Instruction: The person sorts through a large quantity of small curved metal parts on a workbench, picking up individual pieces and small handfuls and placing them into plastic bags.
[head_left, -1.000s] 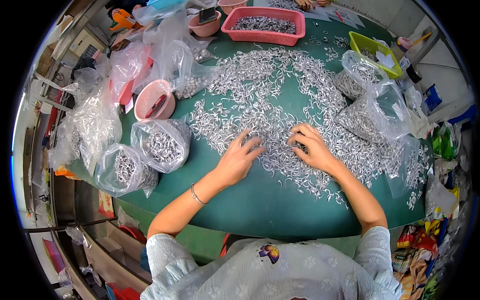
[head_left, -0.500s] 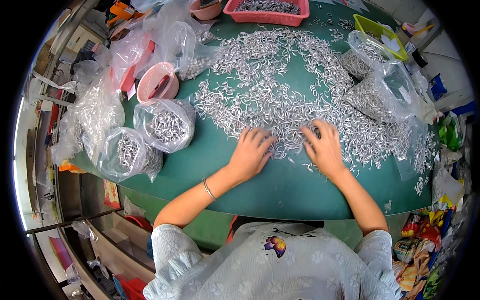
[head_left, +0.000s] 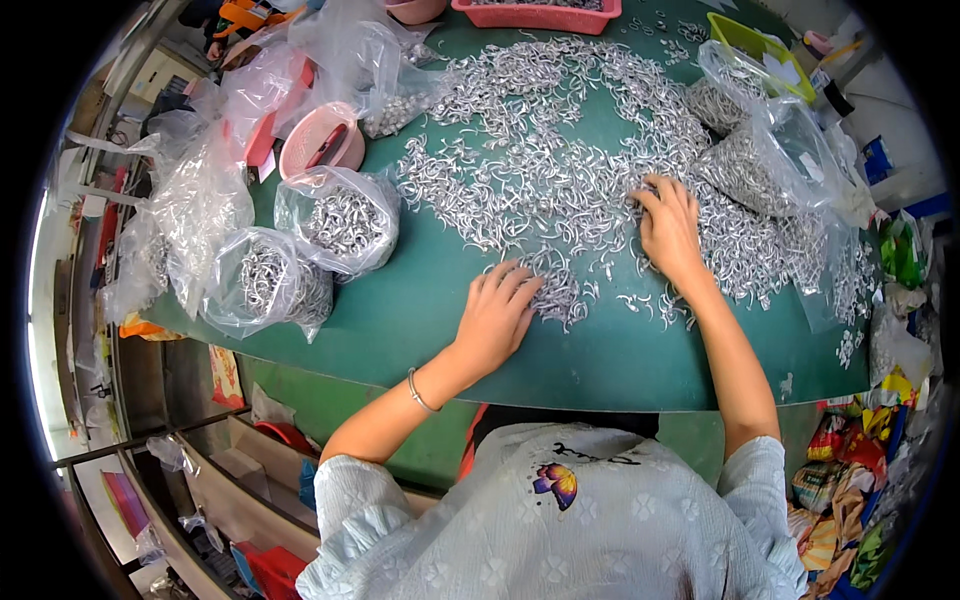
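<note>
Small curved silver metal pieces [head_left: 560,180] lie in a wide, loose spread over the green table [head_left: 420,330]. My left hand [head_left: 497,310] rests palm down against a small separate heap of pieces [head_left: 560,295], its fingers apart and slightly bent. Farther up and to the right, my right hand [head_left: 668,228] reaches over the edge of the main spread, fingers loosely curved with the thumb held away. Neither hand visibly grips a piece, though my right fingertips are partly lost among the metal.
Two clear plastic bags of pieces [head_left: 345,222] stand at left, beside a pink basket [head_left: 292,155]. At right lie more filled bags [head_left: 745,180]. A pink tray [head_left: 540,18] and a yellow-green basket [head_left: 745,38] stand at the back. Drawers [head_left: 245,490] are below left.
My right hand has moved away from the left, up and right over the spread. A small heap now sits apart by my left hand, nearer me. The whole view has shifted slightly.
</note>
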